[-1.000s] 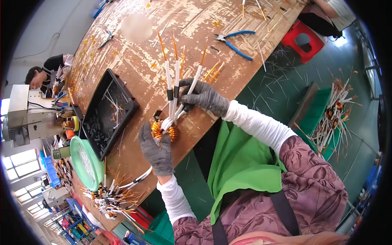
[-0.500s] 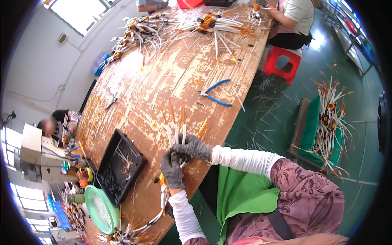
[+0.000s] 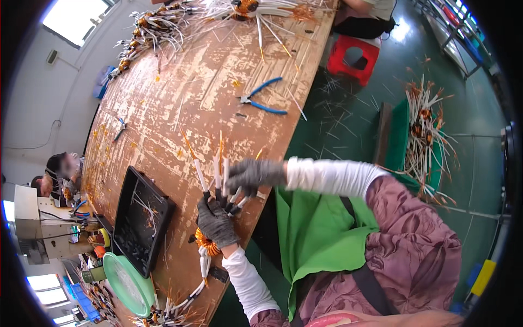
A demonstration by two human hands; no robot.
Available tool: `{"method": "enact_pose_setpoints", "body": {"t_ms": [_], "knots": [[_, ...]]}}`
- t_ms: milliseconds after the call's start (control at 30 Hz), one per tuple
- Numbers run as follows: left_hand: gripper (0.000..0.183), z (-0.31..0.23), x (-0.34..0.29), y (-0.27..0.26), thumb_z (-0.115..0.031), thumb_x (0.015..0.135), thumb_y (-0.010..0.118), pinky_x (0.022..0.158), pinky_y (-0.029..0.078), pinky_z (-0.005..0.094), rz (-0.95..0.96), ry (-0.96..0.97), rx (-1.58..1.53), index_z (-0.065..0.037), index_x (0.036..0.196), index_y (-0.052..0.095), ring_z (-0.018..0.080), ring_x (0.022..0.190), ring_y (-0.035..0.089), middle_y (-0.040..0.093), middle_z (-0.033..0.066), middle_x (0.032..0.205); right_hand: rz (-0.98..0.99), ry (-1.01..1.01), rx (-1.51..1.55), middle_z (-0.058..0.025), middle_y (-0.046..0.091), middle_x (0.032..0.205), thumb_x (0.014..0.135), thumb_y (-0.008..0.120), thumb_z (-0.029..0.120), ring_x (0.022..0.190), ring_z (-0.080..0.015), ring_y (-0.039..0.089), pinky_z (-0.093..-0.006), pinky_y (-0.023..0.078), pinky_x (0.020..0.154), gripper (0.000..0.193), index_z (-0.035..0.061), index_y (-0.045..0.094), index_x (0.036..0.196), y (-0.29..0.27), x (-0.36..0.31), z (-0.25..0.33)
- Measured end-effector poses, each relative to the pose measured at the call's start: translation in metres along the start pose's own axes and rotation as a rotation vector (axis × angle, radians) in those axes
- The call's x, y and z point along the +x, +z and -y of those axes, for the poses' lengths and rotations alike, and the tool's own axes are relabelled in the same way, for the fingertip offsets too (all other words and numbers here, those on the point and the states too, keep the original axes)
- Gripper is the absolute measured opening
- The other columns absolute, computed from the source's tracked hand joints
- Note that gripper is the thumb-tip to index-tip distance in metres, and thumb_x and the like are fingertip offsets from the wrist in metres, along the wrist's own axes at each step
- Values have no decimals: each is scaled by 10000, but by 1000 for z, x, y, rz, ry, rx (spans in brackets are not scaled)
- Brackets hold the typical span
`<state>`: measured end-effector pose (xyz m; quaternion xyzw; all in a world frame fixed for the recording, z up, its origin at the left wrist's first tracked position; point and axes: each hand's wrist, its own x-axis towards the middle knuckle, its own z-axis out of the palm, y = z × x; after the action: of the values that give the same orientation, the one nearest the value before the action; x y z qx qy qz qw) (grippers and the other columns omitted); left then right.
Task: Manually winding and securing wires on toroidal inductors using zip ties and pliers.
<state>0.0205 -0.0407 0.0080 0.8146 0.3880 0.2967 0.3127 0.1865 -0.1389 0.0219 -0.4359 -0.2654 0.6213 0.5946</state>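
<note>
My left hand (image 3: 218,220), in a grey glove, is closed around the lower leads of a copper-wound ring coil (image 3: 207,242). The orange winding shows just below that hand. White-sleeved wire leads (image 3: 200,175) with bare copper tips stand up from the grip, and short black tubes (image 3: 218,196) sit around their lower ends. My right hand (image 3: 255,175), gloved too, comes from the right with bent fingers against one of the white leads. Its fingertips are partly hidden and slightly blurred, but they appear to pinch that lead.
A black tray (image 3: 166,218) with small black tubes and a green bowl (image 3: 111,267) stand to the left. Blue-handled pliers (image 3: 245,100) lie ahead. More coils are heaped on the far table (image 3: 180,98). A green crate (image 3: 400,136) of coils and a red stool (image 3: 354,41) are right.
My right hand has shifted up and away from my left hand, which keeps its grip on the leads. More black tubes and the orange coil now show. The whole view has shifted.
</note>
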Motion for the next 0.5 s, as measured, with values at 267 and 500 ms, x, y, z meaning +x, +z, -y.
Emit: {"method": "enact_pose_setpoints", "body": {"t_ms": [267,500], "knots": [[242,3,-5,3,-133,928,456,516,561,318,84,-110,-432,37,1093,507,199,706,654,633,142,918,-635,-423,-1297,-140,571,1066,709,688,402,962,-268,548,-364,451,808,562,83,541,1148,-149,-44,64],[230,-4,-15,-26,-110,900,513,775,469,301,81,-38,-238,39,1074,537,184,849,587,613,118,939,-610,-78,-1777,-180,304,1396,566,700,621,1295,-398,246,-479,189,1060,954,132,399,1327,-159,-49,56]]}}
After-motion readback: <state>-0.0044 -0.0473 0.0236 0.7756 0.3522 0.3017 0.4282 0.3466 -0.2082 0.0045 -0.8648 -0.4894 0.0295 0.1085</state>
